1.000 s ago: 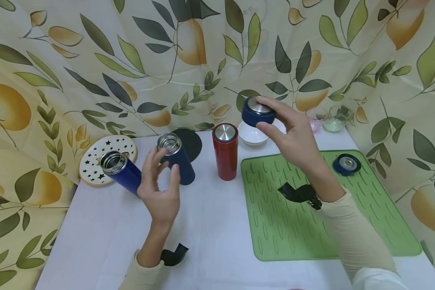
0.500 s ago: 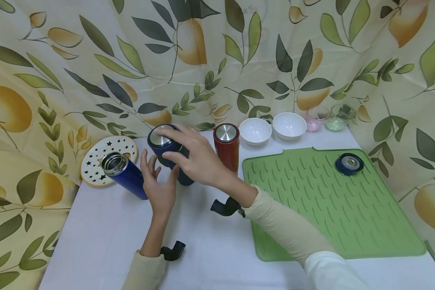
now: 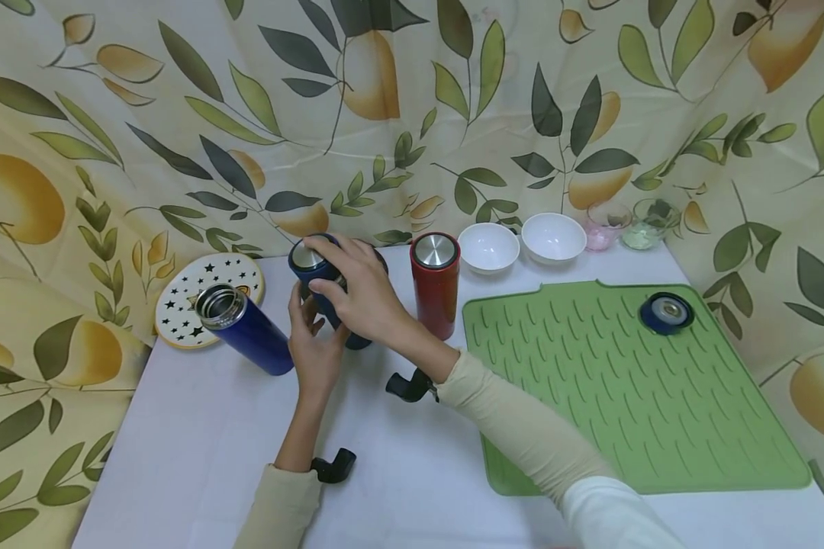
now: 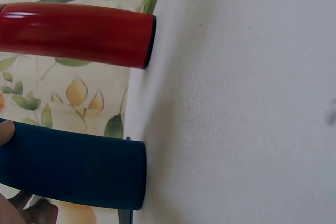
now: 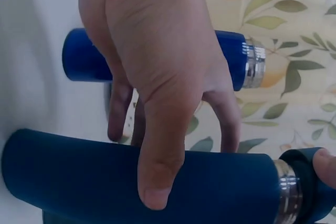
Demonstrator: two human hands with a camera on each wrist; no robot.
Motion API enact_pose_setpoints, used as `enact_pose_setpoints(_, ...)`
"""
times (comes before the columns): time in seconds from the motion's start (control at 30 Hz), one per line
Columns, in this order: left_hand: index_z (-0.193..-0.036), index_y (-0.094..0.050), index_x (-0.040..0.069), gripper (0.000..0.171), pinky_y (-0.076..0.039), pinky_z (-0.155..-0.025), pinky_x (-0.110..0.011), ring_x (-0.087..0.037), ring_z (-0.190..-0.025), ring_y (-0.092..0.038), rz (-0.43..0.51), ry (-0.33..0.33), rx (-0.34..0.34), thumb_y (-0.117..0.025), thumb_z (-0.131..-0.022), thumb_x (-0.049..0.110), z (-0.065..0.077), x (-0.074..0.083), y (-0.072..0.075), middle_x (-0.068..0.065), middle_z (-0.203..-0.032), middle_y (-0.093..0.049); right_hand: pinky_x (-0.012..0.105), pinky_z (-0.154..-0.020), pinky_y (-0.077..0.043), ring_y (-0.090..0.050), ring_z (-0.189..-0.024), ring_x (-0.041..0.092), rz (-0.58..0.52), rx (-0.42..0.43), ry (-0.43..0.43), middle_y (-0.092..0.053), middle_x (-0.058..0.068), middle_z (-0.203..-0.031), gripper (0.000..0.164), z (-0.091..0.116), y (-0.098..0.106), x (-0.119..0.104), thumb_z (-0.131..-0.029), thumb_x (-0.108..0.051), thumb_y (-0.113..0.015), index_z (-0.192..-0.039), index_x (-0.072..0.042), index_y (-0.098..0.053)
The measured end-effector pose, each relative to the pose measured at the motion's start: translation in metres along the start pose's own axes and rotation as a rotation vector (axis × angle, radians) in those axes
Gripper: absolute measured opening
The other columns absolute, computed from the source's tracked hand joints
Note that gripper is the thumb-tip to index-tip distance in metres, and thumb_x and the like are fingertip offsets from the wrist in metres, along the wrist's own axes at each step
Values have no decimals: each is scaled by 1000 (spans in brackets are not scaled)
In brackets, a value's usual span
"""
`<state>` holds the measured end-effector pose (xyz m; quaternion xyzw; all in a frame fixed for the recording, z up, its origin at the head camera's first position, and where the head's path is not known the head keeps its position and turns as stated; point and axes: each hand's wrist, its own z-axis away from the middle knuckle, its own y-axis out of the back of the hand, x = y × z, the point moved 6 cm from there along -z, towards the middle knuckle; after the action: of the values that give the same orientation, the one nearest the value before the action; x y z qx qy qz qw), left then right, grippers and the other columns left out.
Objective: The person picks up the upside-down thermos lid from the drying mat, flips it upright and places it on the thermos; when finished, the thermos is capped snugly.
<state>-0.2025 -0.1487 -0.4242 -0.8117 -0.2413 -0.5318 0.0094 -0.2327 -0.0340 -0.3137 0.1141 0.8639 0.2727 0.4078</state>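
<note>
My left hand (image 3: 319,358) grips the body of a dark blue thermos flask (image 5: 79,174), its thumb lying along the near side in the right wrist view. The flask stands upright on the white table. My right hand (image 3: 367,293) holds a dark blue lid with a steel top (image 3: 308,258) from above, at the flask's mouth. In the right wrist view, part of the steel neck (image 5: 287,192) shows below the lid. Left of it stands a brighter blue flask (image 3: 254,335) without a lid. A red flask (image 3: 435,293) with its lid on stands to the right.
A green ribbed mat (image 3: 590,396) covers the table's right side, with another blue lid (image 3: 666,313) lying underside up on it. White bowls (image 3: 489,259) and small glass cups (image 3: 648,229) line the back. A star-patterned round board (image 3: 185,293) lies at back left.
My right hand has carried the lid leftward from above the bowls and down onto the dark blue flask's mouth. My left hand has moved in and taken hold of the flask's body.
</note>
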Motion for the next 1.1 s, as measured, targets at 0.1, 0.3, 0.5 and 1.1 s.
enact_pose_setpoints(0.1,-144,-24,25,85,-46,-89,-41,-24,-115,-52,-6,7,-9,-74,-77,11,-1,-4,-3,-10,-126,-53,49,-101,-29,-35,-127,25,-16,-13,-26,-43,7,-138,51,0,-2,4,-87,-24,-64,-135,-21,-47)
enact_pose_setpoints(0.3,-143,-29,29,82,-48,-86,-39,-19,-112,-54,-6,-10,8,-75,-77,14,-2,-5,-3,-9,-124,-54,47,-101,-30,-36,-126,24,-22,-16,-38,-41,5,-140,51,-2,-5,10,-88,-26,-63,-136,-23,-45)
enact_pose_setpoints(0.5,-143,-30,19,82,-48,-86,-44,-26,-110,-55,7,-17,19,-75,-76,8,-3,-4,-2,-14,-122,-56,48,-101,-30,-33,-129,23,-57,-43,-67,-37,4,-143,51,-5,-9,14,-89,-27,-61,-137,-26,-44)
enact_pose_setpoints(1.1,-139,-37,6,76,-44,-92,-46,-33,-107,-57,71,-114,100,-74,-74,-2,3,29,1,-20,-117,-58,45,-101,-33,-38,-125,20,-24,-49,-46,-48,4,-133,51,3,-4,16,-84,-23,-68,-131,-21,-49)
